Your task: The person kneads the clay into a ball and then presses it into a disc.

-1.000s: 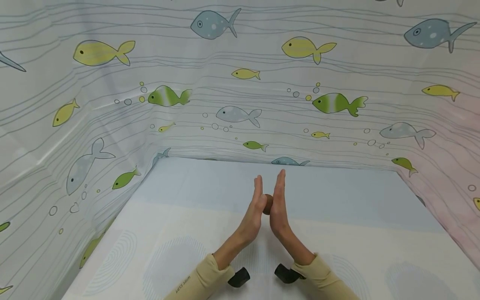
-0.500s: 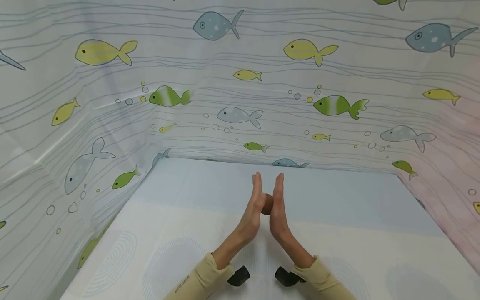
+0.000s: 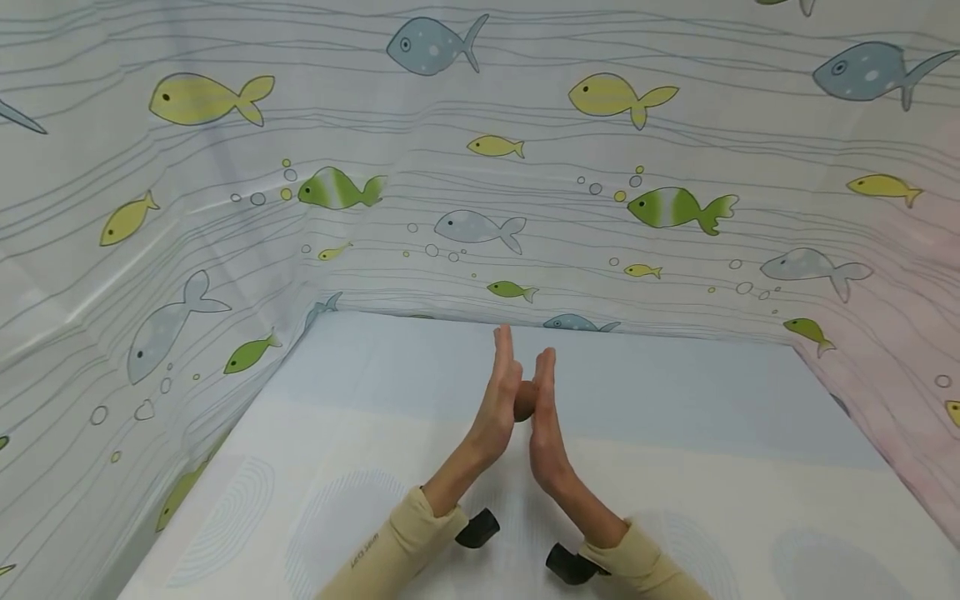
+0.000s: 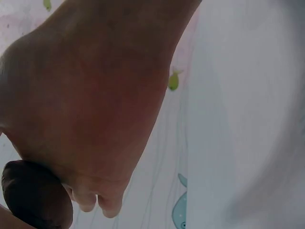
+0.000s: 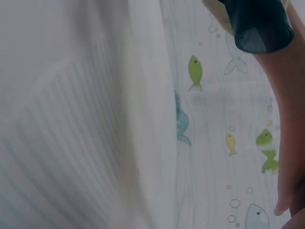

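Observation:
A brown ball (image 3: 526,401), like a small lump of modelling clay, sits between two upright palms above the table in the head view. My left hand (image 3: 498,400) presses it from the left with straight fingers pointing forward. From the right, my right hand (image 3: 547,425) lies against it, fingers also straight and a little lower than the left ones. In the left wrist view the ball (image 4: 38,195) looks dark, roundish and slightly creased beside a palm. Much of its surface is hidden by the hands.
The table (image 3: 675,400) has a pale blue and white cover. Fish-patterned curtains (image 3: 555,250) stand behind it and on both sides. Black wrist cameras (image 3: 477,528) jut inward from beige sleeves (image 3: 397,542).
The left hand has slid forward and slightly left past the right hand. The right hand has shifted left. Between them, the ball has moved a little left and forward.

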A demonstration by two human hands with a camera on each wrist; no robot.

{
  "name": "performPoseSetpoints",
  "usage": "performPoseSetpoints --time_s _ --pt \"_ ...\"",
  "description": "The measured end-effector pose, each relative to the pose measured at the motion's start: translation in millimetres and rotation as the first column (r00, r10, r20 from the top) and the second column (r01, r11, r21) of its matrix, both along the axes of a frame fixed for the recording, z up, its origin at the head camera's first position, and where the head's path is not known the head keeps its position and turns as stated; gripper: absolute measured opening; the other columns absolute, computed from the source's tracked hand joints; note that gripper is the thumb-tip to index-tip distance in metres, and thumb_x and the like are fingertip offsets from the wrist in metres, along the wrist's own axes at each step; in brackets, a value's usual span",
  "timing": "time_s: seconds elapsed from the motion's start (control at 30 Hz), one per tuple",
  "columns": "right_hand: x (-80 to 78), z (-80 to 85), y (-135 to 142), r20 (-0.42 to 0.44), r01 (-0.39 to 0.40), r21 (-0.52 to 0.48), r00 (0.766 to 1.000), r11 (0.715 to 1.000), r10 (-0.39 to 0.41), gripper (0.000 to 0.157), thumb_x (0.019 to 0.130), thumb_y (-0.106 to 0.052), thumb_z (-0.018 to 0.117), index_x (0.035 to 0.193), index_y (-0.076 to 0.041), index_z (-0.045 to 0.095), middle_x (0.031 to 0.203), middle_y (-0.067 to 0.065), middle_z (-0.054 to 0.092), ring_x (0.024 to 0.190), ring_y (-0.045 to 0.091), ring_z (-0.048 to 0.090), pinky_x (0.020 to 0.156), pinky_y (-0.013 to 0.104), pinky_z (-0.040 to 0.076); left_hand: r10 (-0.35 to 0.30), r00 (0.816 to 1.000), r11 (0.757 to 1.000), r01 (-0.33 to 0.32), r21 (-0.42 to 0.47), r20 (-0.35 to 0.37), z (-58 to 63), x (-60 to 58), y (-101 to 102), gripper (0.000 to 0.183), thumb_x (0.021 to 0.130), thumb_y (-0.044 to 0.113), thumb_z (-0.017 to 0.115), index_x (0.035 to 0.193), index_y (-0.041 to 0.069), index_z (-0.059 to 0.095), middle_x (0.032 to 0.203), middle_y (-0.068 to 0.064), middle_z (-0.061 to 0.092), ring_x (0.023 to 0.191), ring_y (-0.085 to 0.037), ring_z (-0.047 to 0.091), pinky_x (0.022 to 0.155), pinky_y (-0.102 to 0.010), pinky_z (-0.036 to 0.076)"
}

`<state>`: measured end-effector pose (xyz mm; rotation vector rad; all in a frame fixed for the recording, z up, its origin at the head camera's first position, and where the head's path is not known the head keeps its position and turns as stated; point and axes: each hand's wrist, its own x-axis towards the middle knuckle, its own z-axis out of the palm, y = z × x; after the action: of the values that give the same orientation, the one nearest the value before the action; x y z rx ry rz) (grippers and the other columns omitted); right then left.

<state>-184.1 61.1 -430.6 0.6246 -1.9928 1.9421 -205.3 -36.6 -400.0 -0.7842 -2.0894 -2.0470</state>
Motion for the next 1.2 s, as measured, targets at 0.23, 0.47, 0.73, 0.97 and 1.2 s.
performPoseSetpoints --time_s 0.23,0.47,0.73,0.97,1.2 --pt "12.4 -4.5 -5 0.022 -0.032 0.013 0.999 0.999 0.032 0.063 0.108 -0.042 0.009 0.157 -0.011 -0.018 0.165 0.004 -0.014 0.152 0.03 -0.008 0.112 0.069 -0.005 0.018 1.0 0.999 -0.019 0.029 0.007 4.4 -9.0 -2 0.076 0.1 0.055 0.022 0.159 0.017 -0.009 0.164 0.008 -0.014 0.15 -0.008 -0.012 0.12 -0.052 -0.005" --pt "20.6 -3.7 -8 0.041 -0.037 0.021 0.999 0.999 0.036 0.063 0.108 -0.042 0.01 0.157 -0.012 -0.018 0.166 0.005 -0.013 0.152 0.03 -0.008 0.112 0.07 -0.003 0.046 0.999 0.999 -0.046 0.016 0.023 2.1 -15.0 -4 0.077 0.1 0.054 0.023 0.159 0.016 -0.009 0.164 0.008 -0.013 0.15 -0.008 -0.01 0.12 -0.052 -0.004" --pt "24.2 -4.7 -9 0.071 -0.037 0.04 0.997 0.999 0.035 0.062 0.108 -0.04 0.009 0.157 -0.012 -0.018 0.166 0.003 -0.014 0.152 0.028 -0.008 0.112 0.07 -0.003 0.059 0.997 0.998 -0.059 -0.001 0.041 -2.8 -18.0 -5 0.078 0.1 0.054 0.024 0.159 0.014 -0.008 0.164 0.007 -0.014 0.15 -0.009 -0.011 0.12 -0.051 -0.004" --pt "24.8 -6.2 -9 0.06 -0.04 0.045 0.998 0.998 0.037 0.06 0.108 -0.038 0.009 0.157 -0.013 -0.017 0.165 0.002 -0.016 0.152 0.027 -0.011 0.112 0.069 -0.004 0.03 0.994 1.0 -0.029 -0.012 0.101 -11.4 -19.6 -6 0.072 0.1 0.053 0.023 0.158 0.026 -0.009 0.162 0.01 -0.017 0.149 -0.011 -0.011 0.119 -0.055 0.0" --pt "23.3 -5.7 -8 0.04 -0.035 0.049 0.999 0.998 0.033 0.059 0.108 -0.035 0.007 0.157 -0.012 -0.017 0.165 0.003 -0.016 0.151 0.027 -0.013 0.113 0.066 -0.005 -0.032 0.989 0.999 0.03 0.01 0.147 -18.9 -18.6 -6 0.071 0.101 0.052 0.022 0.158 0.027 -0.011 0.162 0.01 -0.02 0.15 -0.015 0.0 0.118 -0.053 0.017"
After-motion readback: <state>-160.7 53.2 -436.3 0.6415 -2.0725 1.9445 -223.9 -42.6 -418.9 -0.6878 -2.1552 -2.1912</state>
